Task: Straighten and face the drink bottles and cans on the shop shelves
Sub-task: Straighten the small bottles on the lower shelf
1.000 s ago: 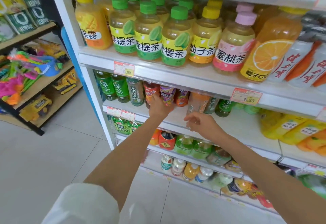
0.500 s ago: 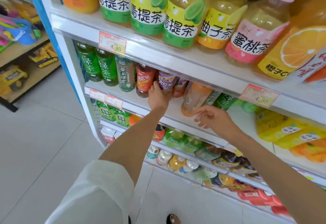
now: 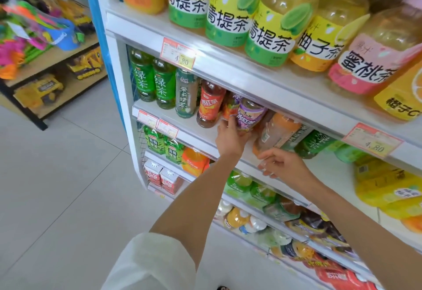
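While the left hand (image 3: 230, 137) grips the purple bottle (image 3: 250, 115) on the second shelf (image 3: 182, 129), the right hand (image 3: 284, 166), fingers open, sits just under a tilted orange bottle (image 3: 277, 133) to its right.

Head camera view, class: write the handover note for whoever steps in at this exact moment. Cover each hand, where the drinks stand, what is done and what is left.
Left hand: closed around the base of the purple-label bottle, which is tilted, on the second shelf.
Right hand: open, fingers just under the leaning orange-capped bottle; no grip.
Done: two green tea bottles, the jasmine tea bottle and the red iced tea bottle stand upright, labels forward.
Left: set the purple bottle upright beside the red one, stand and face the orange-capped bottle, then the slanted green bottle to its right.
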A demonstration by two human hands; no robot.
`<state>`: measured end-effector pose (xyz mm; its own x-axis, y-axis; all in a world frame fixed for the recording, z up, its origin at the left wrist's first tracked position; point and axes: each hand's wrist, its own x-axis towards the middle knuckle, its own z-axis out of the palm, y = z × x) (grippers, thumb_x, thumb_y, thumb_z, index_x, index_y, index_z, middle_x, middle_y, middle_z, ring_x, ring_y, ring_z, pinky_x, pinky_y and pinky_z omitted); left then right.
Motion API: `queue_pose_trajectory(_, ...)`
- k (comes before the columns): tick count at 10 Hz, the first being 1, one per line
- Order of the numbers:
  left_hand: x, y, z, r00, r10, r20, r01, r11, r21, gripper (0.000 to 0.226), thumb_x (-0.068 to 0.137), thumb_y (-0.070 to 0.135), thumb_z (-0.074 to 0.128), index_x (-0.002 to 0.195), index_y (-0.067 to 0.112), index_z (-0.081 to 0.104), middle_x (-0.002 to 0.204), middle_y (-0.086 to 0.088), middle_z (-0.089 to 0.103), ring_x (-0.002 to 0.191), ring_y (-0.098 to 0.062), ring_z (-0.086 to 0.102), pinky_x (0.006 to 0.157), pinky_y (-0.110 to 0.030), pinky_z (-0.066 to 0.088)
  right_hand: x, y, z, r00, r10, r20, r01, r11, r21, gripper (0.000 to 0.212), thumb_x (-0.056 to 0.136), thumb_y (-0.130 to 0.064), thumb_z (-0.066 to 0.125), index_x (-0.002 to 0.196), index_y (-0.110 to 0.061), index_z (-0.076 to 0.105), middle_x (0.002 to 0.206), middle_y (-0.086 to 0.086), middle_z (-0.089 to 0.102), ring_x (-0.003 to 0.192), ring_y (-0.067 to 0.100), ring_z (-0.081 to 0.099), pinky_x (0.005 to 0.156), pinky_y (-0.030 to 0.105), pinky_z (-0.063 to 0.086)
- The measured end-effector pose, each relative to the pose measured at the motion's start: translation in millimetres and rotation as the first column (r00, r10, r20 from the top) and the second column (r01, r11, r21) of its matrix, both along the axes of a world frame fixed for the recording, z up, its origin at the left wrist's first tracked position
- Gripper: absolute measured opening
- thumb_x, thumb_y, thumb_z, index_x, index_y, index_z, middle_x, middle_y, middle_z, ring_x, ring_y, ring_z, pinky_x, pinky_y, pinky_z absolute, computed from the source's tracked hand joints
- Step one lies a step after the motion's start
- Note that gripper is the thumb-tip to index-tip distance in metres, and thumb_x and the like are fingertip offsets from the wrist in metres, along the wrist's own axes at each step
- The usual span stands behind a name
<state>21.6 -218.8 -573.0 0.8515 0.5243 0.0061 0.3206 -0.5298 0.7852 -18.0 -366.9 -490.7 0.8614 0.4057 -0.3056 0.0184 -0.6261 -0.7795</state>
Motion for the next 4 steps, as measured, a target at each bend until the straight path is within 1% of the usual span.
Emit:
queue_pose_trajectory(1,3.0,8.1,0.2,0.996,0.089,-0.021,-0.089,0.996,0.010,0.063,0.078,0.035,0.069,0.127,0.010,0.038,0.129,-0.015,0.039,0.116,-0.034,0.041,0.078,-0.044,0.045,-1.3,1.7,-0.2,1.000,0.014,-0.003,-0.014,1.000,0.007,0.024,0.089,-0.003,0.056,0.085,-0.025,0.063,0.085,0.009,0.069,0.075,0.024,0.064,0.073,0.036,0.050)
queue_pose_trajectory(2,5.7,19.6,1.9,0.989,0.136,-0.049,-0.136,0.991,-0.001,0.060,0.079,0.034,0.069,0.123,0.006,0.038,0.129,-0.014,0.041,0.116,-0.033,0.042,0.082,-0.044,0.045,-2.5,3.3,-0.1,1.000,0.024,-0.007,-0.024,1.000,0.020,0.023,0.089,-0.002,0.056,0.085,-0.024,0.063,0.086,0.008,0.069,0.077,0.025,0.065,0.074,0.037,0.050)
queue_pose_trajectory(3,5.3,30.9,0.8,0.992,0.108,-0.058,-0.109,0.994,-0.012,0.060,0.079,0.035,0.068,0.121,0.003,0.038,0.126,-0.015,0.045,0.115,-0.033,0.044,0.084,-0.044,0.043,-2.5,4.6,-3.9,0.999,0.045,-0.004,-0.045,0.998,0.038,0.021,0.089,-0.004,0.057,0.087,-0.024,0.063,0.087,0.007,0.070,0.078,0.023,0.066,0.072,0.033,0.051)
queue_pose_trajectory(4,-4.7,41.1,-5.9,0.999,0.002,-0.038,-0.003,1.000,-0.028,0.060,0.081,0.038,0.065,0.122,0.002,0.040,0.127,-0.014,0.045,0.113,-0.033,0.046,0.084,-0.045,0.044,-4.7,14.9,-6.0,0.998,0.058,-0.004,-0.057,0.997,0.043,0.020,0.089,-0.005,0.057,0.087,-0.024,0.063,0.090,0.011,0.069,0.077,0.020,0.064,0.067,0.024,0.049)
